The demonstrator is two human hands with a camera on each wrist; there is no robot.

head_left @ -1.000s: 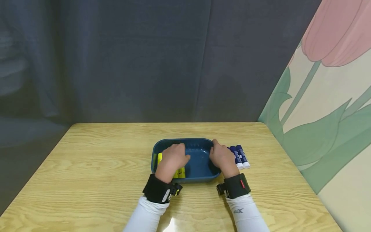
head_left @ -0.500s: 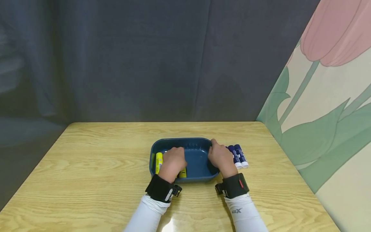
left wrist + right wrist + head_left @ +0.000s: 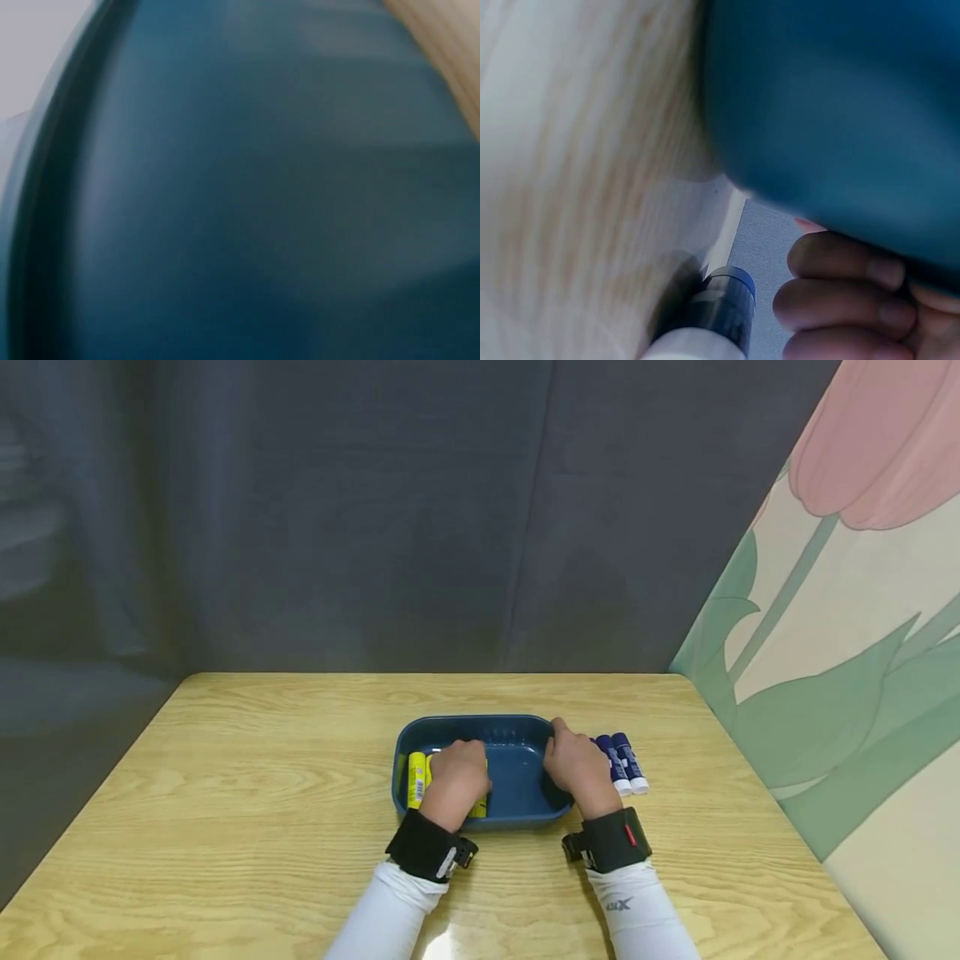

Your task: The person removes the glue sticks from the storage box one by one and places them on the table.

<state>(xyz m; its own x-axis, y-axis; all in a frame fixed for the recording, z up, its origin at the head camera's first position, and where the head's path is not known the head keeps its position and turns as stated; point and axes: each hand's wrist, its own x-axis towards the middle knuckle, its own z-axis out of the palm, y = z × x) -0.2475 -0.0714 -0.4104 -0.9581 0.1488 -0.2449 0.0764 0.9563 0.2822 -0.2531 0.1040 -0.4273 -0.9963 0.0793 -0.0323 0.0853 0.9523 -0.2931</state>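
A dark blue plastic bin stands on the table. Yellow glue sticks lie side by side in its left part, some covered by my left hand. That hand reaches down into the bin over them, fingers hidden from the head camera. In the left wrist view only the blurred bin wall fills the picture. My right hand grips the bin's right rim. The right wrist view has its curled fingers against the bin's outside.
Dark blue glue sticks with white ends lie just right of the bin, partly behind my right hand. A grey curtain hangs behind the wooden table. A wall with painted flowers borders the right side.
My left hand has shifted slightly right and toward me inside the bin, uncovering more of the yellow glue sticks on the left. The right hand keeps its grip on the rim.
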